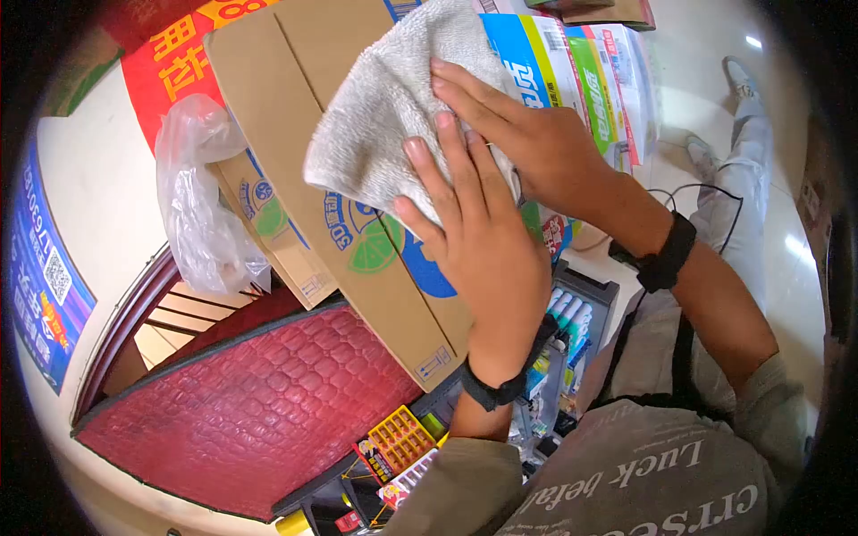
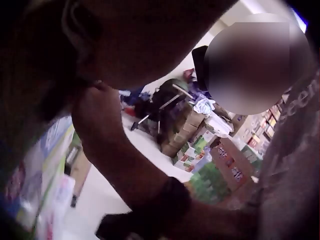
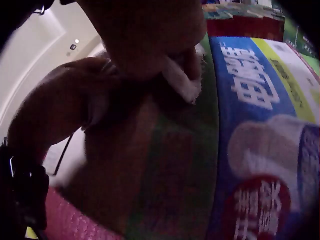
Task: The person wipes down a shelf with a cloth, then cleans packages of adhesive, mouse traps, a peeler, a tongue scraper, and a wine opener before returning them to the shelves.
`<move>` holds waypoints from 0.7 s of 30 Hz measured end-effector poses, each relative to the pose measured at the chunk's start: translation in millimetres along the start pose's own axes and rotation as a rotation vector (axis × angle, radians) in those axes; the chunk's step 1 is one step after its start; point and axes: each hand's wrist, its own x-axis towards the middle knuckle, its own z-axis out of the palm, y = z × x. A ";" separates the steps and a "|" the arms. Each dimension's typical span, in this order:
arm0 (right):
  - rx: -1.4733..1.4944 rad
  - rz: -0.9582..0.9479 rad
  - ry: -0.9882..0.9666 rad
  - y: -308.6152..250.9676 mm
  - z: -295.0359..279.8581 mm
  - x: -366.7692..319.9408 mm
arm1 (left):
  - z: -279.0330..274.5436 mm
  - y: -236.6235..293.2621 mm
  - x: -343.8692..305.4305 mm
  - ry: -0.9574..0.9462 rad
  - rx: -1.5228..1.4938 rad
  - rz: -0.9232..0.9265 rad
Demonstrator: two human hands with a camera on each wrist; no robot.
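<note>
A light grey towel is spread over the top of a brown cardboard box printed with blue and green. Both my hands lie on it with fingers stretched out. The left hand presses the cloth's lower part, fingers pointing up the box. From the right, my right hand reaches across, its fingertips on the towel's middle and its palm close beside the left hand. Both thumbs are hidden in the head view. In the right wrist view, a fold of the towel hangs below the right hand.
Blue and green printed packages lie beside the box on the right. A clear plastic bag hangs at its left. Below are a red padded panel, a yellow gridded tray and small goods. Stacked cartons stand farther off.
</note>
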 end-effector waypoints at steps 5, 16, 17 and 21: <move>-0.006 0.088 -0.187 -22.5 -13.2 -57.2 | 19.4 1.7 -65.1 -0.196 -0.027 -0.024; 0.280 0.314 -0.442 -44.1 -56.5 -32.6 | -5.0 -0.1 -108.0 -0.297 -0.256 -0.158; 0.298 0.298 -0.430 -44.6 -56.4 -32.9 | -6.3 0.3 -105.9 -0.282 -0.261 -0.153; 0.374 0.430 -0.494 -30.2 -55.4 -38.1 | -4.1 -0.3 -103.1 -0.266 -0.282 -0.169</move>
